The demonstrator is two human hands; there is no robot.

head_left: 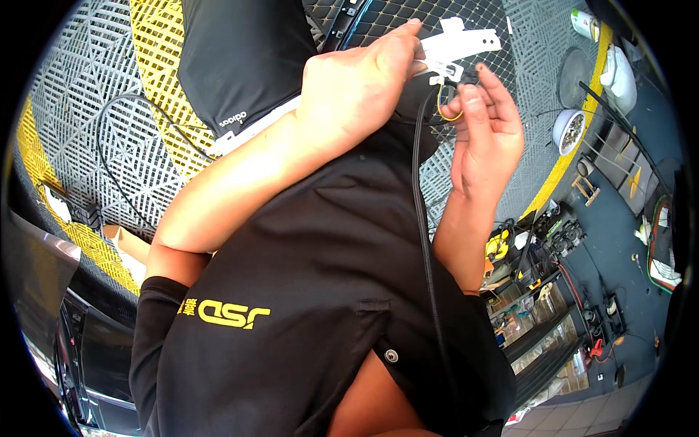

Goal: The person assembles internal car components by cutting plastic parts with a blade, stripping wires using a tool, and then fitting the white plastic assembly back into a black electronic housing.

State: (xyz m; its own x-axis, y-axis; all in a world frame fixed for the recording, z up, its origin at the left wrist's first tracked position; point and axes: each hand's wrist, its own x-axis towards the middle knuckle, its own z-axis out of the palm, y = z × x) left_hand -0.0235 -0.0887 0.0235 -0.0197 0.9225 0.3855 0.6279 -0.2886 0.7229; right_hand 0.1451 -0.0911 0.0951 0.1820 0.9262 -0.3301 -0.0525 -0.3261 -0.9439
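Black shirt (320,291) below; white bracket (459,47) between left hand (357,87) and right hand (484,138).

The left hand (357,87) and right hand (484,135) meet at the top centre, on a bracket (459,47) with a wire loop (445,109) under it. A cable (422,218) hangs down from there across the shirt (313,277). Grid floor tiles (80,109) lie behind; a tool cart (539,320) stands lower right, a bowl (569,130) upper right.

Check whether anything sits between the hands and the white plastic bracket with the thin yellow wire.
Nothing visible does. The left hand already grips the white plastic bracket, and the right hand pinches a small black connector beside the thin yellow wire loop.
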